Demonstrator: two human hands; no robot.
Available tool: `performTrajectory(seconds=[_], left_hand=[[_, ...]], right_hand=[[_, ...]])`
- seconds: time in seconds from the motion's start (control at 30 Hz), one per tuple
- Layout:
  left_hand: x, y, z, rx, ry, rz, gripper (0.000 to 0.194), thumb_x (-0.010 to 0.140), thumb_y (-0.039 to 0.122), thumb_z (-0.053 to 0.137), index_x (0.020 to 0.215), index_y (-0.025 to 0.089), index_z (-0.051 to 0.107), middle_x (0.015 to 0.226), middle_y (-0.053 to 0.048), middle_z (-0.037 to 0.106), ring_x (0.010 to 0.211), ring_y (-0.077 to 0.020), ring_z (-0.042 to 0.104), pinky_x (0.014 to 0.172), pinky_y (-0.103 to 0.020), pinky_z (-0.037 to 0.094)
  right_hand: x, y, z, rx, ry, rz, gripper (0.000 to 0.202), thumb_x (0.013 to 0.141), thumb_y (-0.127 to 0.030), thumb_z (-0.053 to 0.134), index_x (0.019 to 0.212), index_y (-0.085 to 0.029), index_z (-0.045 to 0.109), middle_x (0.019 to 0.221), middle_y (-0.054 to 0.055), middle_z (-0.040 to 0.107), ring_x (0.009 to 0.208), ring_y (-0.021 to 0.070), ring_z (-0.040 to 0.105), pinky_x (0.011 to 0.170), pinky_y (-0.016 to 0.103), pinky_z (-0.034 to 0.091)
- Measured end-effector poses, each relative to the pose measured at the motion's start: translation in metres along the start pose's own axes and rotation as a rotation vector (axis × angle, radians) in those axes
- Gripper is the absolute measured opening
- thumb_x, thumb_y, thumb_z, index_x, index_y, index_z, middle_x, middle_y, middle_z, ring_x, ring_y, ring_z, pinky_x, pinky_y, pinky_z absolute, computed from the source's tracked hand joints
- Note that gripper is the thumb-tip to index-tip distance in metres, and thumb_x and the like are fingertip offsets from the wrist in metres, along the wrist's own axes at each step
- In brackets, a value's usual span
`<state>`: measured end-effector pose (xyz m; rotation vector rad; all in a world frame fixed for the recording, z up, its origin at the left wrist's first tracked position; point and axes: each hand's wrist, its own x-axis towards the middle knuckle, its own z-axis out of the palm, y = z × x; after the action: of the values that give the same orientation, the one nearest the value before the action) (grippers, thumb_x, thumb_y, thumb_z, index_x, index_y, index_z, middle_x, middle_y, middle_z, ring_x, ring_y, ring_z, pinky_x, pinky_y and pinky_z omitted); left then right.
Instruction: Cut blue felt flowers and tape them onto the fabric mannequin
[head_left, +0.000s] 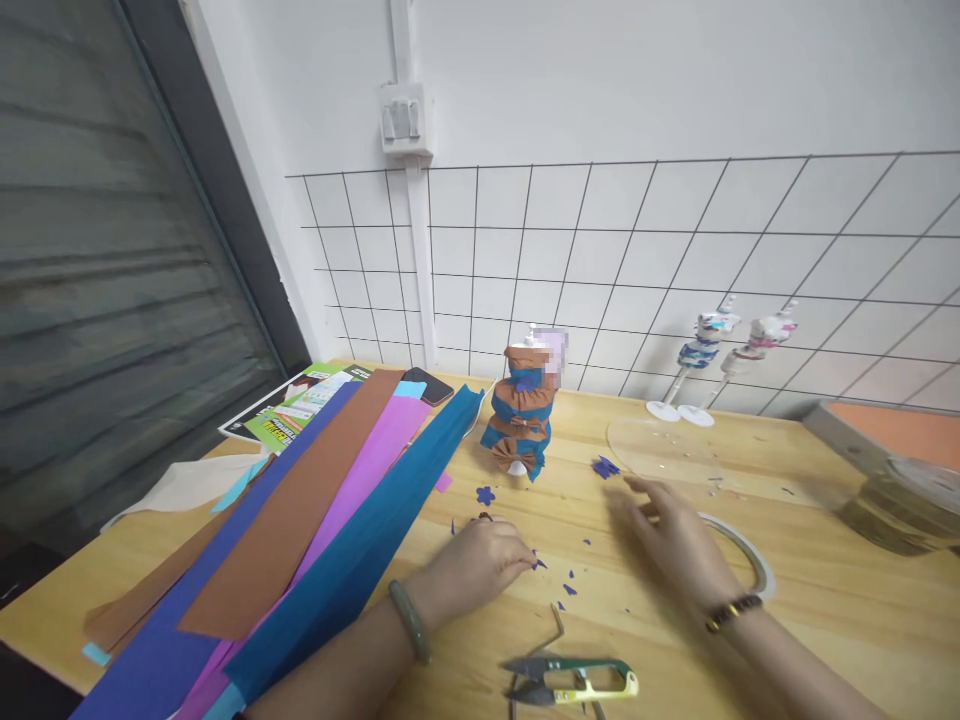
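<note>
My left hand point(480, 565) is low over the table, its thumb and fingers pinched together at a tiny purple paper scrap point(538, 565). Just beyond it lies a small purple paper flower point(486, 495). My right hand point(679, 540) reaches forward with fingers apart, nothing visible in them. A crumpled purple paper piece point(606, 467) lies just ahead of its fingertips. More purple scraps point(570, 590) are scattered between the hands. Behind them stands a small figure point(517, 430) wrapped in brown and teal ruffled paper with bows.
Thread snips point(574, 680) lie at the front, by a bent metal rod point(555, 625). Long crepe paper strips point(300, 510) cover the left side. On the right are a white tape ring point(757, 560), a tape roll point(904, 510) and two decorated figures on stands point(664, 410). A phone point(431, 385) lies behind.
</note>
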<state>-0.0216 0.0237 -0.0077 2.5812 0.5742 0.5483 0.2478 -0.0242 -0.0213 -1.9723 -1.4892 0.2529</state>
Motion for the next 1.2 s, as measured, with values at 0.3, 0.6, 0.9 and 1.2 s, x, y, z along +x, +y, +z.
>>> performTrajectory(seconds=[0.3,0.6,0.9,1.2], left_hand=[[-0.003,-0.004,0.003,-0.131,0.067,-0.093,0.023,0.078,0.008,0.049,0.087,0.017,0.068,0.086,-0.005,0.068,0.083,-0.0135,0.061,0.078,-0.024,0.046],[0.006,0.01,0.006,-0.757,0.196,-0.529,0.02,0.07,0.011,0.051,0.077,0.012,0.07,0.079,-0.006,0.07,0.072,-0.0167,0.064,0.066,-0.026,0.049],[0.002,0.017,0.008,-0.918,0.169,-0.534,0.024,0.069,0.021,0.058,0.09,0.012,0.067,0.09,-0.009,0.069,0.084,-0.0179,0.064,0.078,-0.03,0.048],[0.005,0.0,-0.001,-1.078,0.315,-0.677,0.024,0.059,0.018,0.068,0.079,0.008,0.064,0.072,-0.008,0.067,0.065,-0.0143,0.062,0.065,-0.026,0.049]], right_hand=[[0.057,-0.012,0.013,0.055,-0.098,-0.025,0.018,0.083,-0.029,0.054,0.083,-0.015,0.065,0.093,0.01,0.064,0.085,0.0218,0.061,0.075,0.036,0.047],[-0.038,-0.096,0.026,0.589,-0.499,-0.125,0.026,0.073,-0.034,0.059,0.093,-0.018,0.066,0.074,0.001,0.07,0.067,0.0162,0.064,0.062,0.026,0.051],[-0.05,-0.088,0.042,0.476,-0.309,-0.014,0.02,0.075,-0.03,0.053,0.075,-0.017,0.069,0.076,0.008,0.072,0.072,0.0226,0.066,0.067,0.032,0.05],[-0.039,-0.084,0.023,0.381,-0.282,-0.163,0.024,0.081,-0.033,0.047,0.083,-0.019,0.066,0.087,0.007,0.069,0.08,0.0199,0.063,0.072,0.029,0.048]])
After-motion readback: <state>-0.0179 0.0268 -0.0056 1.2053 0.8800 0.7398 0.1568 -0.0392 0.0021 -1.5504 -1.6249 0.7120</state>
